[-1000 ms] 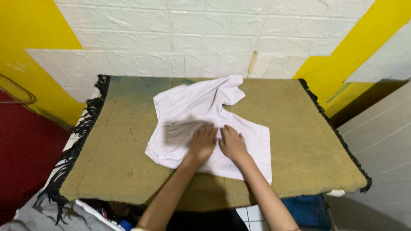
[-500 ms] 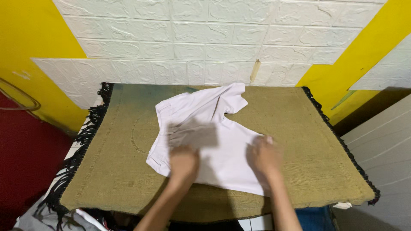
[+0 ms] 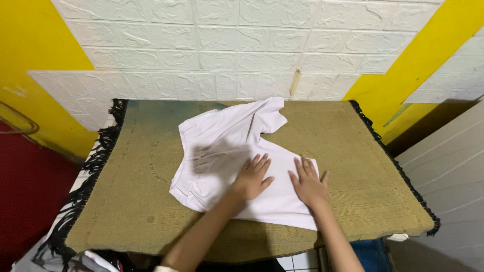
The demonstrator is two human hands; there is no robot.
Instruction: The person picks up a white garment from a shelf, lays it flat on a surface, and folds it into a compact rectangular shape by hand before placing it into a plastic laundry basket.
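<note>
A white T-shirt [image 3: 227, 146] lies spread and partly folded on an olive-brown mat [image 3: 126, 201]. My left hand [image 3: 252, 177] rests flat on the shirt's lower middle, fingers apart. My right hand [image 3: 308, 182] lies flat beside it on the shirt's right part, fingers spread, close to the shirt's right edge. Neither hand grips the cloth. One sleeve [image 3: 267, 113] points toward the wall.
The mat has a black fringe [image 3: 85, 186] along its left side and a dark trim on the right edge [image 3: 398, 171]. A white brick-pattern wall [image 3: 242, 50] with yellow areas stands behind. A red surface [image 3: 25, 201] is at the left, and blue cloth [image 3: 370, 254] shows below the mat.
Both hands slid apart across the shirt half a second ago and have now come back together near its lower middle. The view has shifted slightly.
</note>
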